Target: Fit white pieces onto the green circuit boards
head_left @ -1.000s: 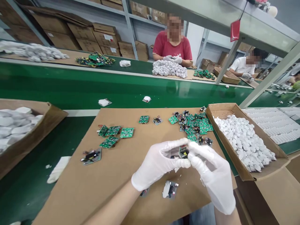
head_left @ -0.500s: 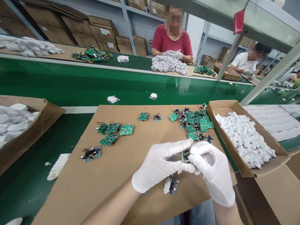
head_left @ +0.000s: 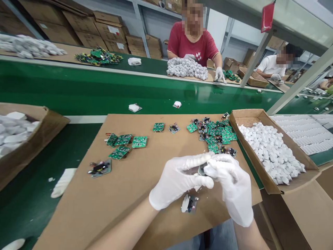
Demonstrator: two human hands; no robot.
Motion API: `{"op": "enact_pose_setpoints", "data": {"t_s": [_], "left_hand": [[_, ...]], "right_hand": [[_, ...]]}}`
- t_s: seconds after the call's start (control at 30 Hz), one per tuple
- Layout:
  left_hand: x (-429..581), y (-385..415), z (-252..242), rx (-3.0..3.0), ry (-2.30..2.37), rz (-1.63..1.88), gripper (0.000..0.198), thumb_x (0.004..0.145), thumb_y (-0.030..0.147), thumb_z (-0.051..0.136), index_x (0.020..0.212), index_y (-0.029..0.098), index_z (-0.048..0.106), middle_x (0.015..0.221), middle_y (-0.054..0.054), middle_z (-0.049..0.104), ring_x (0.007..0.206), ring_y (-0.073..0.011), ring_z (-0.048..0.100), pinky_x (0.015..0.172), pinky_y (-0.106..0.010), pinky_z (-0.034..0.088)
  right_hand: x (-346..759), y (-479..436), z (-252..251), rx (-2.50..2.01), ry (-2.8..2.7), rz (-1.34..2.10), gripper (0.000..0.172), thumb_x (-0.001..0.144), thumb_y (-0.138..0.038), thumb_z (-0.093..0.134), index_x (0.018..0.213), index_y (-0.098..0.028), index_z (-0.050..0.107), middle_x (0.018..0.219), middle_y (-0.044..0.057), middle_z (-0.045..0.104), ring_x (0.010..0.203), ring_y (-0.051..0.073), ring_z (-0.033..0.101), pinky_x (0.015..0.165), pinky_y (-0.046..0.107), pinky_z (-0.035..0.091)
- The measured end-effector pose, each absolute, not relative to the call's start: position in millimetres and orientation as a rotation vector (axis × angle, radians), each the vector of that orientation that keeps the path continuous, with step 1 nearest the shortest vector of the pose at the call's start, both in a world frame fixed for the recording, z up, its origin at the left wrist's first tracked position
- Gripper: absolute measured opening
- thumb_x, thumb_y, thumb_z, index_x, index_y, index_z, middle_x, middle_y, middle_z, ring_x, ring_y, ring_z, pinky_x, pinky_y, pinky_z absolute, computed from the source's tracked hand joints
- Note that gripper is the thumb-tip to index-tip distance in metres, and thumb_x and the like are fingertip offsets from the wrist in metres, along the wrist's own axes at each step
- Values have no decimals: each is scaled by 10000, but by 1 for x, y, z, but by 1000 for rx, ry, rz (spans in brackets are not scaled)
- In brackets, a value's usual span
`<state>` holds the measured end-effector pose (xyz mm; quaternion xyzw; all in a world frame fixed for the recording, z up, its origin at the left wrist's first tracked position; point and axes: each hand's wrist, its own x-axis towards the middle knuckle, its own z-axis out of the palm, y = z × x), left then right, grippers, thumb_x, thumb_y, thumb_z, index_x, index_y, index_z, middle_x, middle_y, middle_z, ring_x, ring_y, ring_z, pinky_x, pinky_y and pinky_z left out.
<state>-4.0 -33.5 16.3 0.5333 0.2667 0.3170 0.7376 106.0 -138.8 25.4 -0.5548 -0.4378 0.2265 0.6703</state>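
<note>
Both my hands wear white gloves and meet above the brown cardboard sheet (head_left: 135, 187). My left hand (head_left: 179, 177) grips a small circuit board (head_left: 201, 169) by its edges, between thumb and fingers. The bent fingers of my right hand (head_left: 231, 184) press on the board's right side and cover most of it. Whether a white piece is also under those fingertips I cannot make out. Just below my hands lies another circuit board (head_left: 193, 204) with a white pad (head_left: 185, 203) on its left side.
Green circuit boards (head_left: 218, 132) are heaped beyond my hands, with several more boards (head_left: 120, 152) at left. A carton (head_left: 309, 175) of white pieces (head_left: 270, 152) stands right; another carton (head_left: 52, 123) stands left. Across the green conveyor belt (head_left: 104, 90) sits a co-worker (head_left: 179, 43).
My right fingers have closed further over the board, hiding more of it. Two white-topped boards on the belt have shifted right. The co-worker's one hand has reached out to the side, towards some boards.
</note>
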Motion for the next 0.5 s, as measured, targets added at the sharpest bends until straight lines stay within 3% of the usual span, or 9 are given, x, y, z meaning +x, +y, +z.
{"op": "enact_pose_setpoints", "data": {"t_s": [0.07,0.13,0.2,0.37,0.5], "left_hand": [[-4,-34,15,1118,560,701,486,409,136,916,877,230,823,776,-51,788,760,-288,712,692,-381,608],[-6,-34,14,1090,566,716,496,385,159,936,863,227,826,755,-57,782,730,-269,695,671,-368,595],[-8,-36,13,1084,594,722,495,361,204,960,838,230,829,789,-65,785,733,-261,683,680,-373,594],[-12,-37,16,1065,570,709,474,377,280,974,827,259,828,776,-55,782,609,-186,633,532,-290,544],[-8,-39,19,985,465,664,424,423,231,965,819,283,822,793,-45,777,625,-159,626,543,-263,537]], "right_hand": [[109,-147,23,-1258,-1128,532,321,1007,-433,455,1121,-342,740,1102,47,688,934,209,658,812,373,551],[110,-153,20,-1313,-1274,423,420,1031,-468,331,1284,-355,647,1211,61,661,1061,246,640,920,429,526],[108,-153,13,-1348,-1416,226,440,1027,-463,335,1391,-340,547,1269,79,643,1174,284,603,995,468,495],[104,-146,-3,-1295,-1592,-46,602,989,-487,440,1542,-325,262,1329,126,613,1168,302,628,923,444,550],[106,-153,-2,-1258,-1540,90,506,997,-458,439,1488,-341,404,1306,105,629,1206,303,608,981,459,527]]}}
